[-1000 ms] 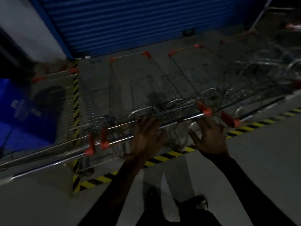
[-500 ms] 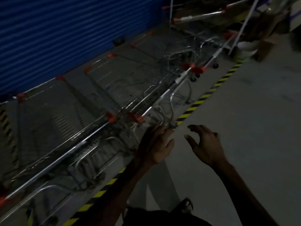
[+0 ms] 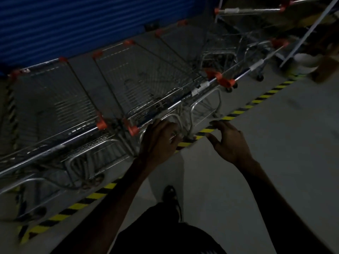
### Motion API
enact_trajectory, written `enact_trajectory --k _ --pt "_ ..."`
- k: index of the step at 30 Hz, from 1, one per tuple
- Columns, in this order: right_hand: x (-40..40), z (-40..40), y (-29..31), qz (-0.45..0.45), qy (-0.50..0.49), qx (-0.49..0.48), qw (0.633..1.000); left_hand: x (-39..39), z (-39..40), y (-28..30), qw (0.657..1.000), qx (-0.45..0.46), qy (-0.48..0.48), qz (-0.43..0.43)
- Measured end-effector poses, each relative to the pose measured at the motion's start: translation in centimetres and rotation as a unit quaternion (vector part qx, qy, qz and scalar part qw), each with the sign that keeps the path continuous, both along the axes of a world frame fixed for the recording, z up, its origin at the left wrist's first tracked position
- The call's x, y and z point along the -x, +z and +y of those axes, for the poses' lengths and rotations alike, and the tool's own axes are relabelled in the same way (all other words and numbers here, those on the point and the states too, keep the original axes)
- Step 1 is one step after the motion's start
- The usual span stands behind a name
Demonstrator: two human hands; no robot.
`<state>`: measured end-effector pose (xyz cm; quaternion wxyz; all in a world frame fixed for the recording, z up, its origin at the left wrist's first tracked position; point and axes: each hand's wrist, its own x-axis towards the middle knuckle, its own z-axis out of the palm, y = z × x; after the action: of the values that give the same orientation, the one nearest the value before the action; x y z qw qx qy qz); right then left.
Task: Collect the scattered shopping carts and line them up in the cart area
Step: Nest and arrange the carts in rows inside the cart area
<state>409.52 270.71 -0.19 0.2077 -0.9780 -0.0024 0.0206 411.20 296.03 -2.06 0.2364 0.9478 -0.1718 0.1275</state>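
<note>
Since a moment before, our left hand (image 3: 159, 140) reached the cart handle (image 3: 165, 109), grip unclear; our right hand (image 3: 229, 143) hovered loosely spread.

The scene is dimly lit and grainy. Faint glints are caught on the cart handles (image 3: 185, 99) beyond the hands; edges are bent by wide-angle distortion and softened by blur.

Blue roller shutter (image 3: 73, 24), yellow-black floor tape (image 3: 236, 112)

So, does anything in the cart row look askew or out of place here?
Mostly tidy: the carts sit side by side behind the striped floor tape. One cart at top right stands off the row, angled differently.
</note>
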Motion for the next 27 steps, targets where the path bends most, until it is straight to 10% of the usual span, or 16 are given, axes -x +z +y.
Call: enact_trajectory --k 11,17,27 --pt "-17.8 2.1 2.6 -0.027 0.197 0.117 0.973 -7.4 1.6 0.2 0.977 -0.081 0.186 -0.066" --pt "-23.8 2.7 2.3 0.010 0.314 0.174 0.933 -8.0 1.7 0.0 0.943 -0.154 0.235 0.177" --pt "-27.8 1.4 -1.1 0.055 0.374 0.218 0.900 -8.7 2.3 -1.2 0.903 -0.222 0.291 0.224"
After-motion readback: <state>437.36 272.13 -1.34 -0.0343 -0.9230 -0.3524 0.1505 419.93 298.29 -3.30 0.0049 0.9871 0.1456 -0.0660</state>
